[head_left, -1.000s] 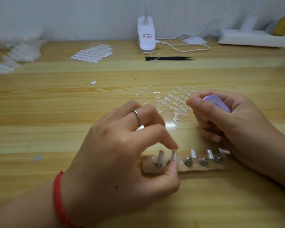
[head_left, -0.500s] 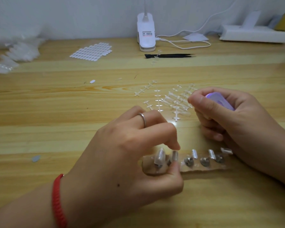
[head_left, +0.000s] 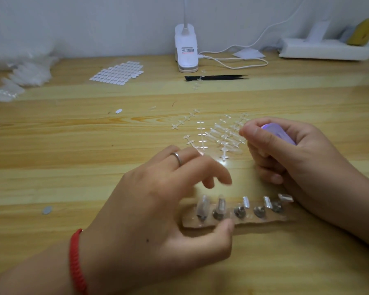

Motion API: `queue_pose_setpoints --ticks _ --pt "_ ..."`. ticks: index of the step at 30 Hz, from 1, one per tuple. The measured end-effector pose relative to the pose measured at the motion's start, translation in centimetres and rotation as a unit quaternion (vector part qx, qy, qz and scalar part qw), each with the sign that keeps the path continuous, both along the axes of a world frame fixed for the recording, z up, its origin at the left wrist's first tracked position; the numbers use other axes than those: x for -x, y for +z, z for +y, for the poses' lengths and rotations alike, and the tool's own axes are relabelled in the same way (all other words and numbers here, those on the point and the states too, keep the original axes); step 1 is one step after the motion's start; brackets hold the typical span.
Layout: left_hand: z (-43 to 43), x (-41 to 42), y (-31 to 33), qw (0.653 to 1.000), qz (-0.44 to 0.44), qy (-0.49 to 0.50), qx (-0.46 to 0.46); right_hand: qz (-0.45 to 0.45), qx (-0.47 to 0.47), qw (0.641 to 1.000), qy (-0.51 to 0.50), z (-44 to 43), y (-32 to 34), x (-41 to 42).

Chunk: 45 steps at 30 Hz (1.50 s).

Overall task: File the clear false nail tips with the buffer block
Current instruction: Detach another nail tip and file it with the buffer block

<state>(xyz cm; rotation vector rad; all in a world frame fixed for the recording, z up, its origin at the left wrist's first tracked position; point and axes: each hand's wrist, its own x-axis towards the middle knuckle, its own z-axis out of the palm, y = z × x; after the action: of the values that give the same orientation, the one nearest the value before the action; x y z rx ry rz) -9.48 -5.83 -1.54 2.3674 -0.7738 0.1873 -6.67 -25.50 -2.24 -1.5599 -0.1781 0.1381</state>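
Observation:
A clear holder strip (head_left: 266,219) lies on the wooden desk with several metal studs. Clear false nail tips (head_left: 202,204) stand on its two left studs, and small clips show on the others. My left hand (head_left: 158,205) hovers over the strip's left end with its fingers spread and loose, holding nothing. Its thumb tip is at the strip's front edge. My right hand (head_left: 303,158) grips a small purple block (head_left: 279,130), mostly hidden in the fist, behind the strip's right end. A pile of loose clear tips and sprues (head_left: 219,135) lies just beyond both hands.
At the back stand a white clip lamp base (head_left: 186,52) with its cable (head_left: 243,60) and a white box (head_left: 326,50). Black tweezers (head_left: 217,77) lie in front of the lamp. A sheet of adhesive tabs (head_left: 117,73) and plastic bags (head_left: 19,77) are at the back left.
My left hand has let go of the nail tip on the strip; its fingers have lifted and spread. The right hand has kept its grip and barely moved.

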Motion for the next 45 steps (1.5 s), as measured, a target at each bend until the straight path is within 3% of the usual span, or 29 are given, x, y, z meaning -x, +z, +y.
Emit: queue_pose_setpoints --ticks 1,3,7,12,18,23,45 --pt "0.8 0.3 -0.4 0.999 0.029 -0.033 0.005 0.008 -0.017 1.0 -0.005 0.0 0.1 0.0" --pt "1.3 -0.8 -0.8 0.996 0.084 0.023 0.033 0.025 -0.062 0.998 -0.012 0.1 0.4 -0.1" --pt "2.0 -0.9 0.5 0.993 0.009 0.053 0.101 0.061 -0.133 0.989 -0.023 -0.1 0.6 -0.4" --pt "1.1 -3.7 0.5 0.997 0.007 0.07 -0.02 0.089 -0.188 0.978 -0.019 -0.4 0.6 -0.7" --pt "-1.3 -5.6 0.5 0.992 0.019 0.071 -0.105 0.112 -0.226 0.967 -0.023 -0.6 0.7 -0.9" --pt "-2.9 -6.7 0.3 0.974 -0.014 0.107 -0.199 0.114 -0.232 0.966 -0.022 -0.6 0.7 -0.9" --pt "-2.8 -7.3 1.2 0.978 0.039 0.081 -0.191 0.114 -0.224 0.968 -0.02 -0.6 0.8 -0.8"
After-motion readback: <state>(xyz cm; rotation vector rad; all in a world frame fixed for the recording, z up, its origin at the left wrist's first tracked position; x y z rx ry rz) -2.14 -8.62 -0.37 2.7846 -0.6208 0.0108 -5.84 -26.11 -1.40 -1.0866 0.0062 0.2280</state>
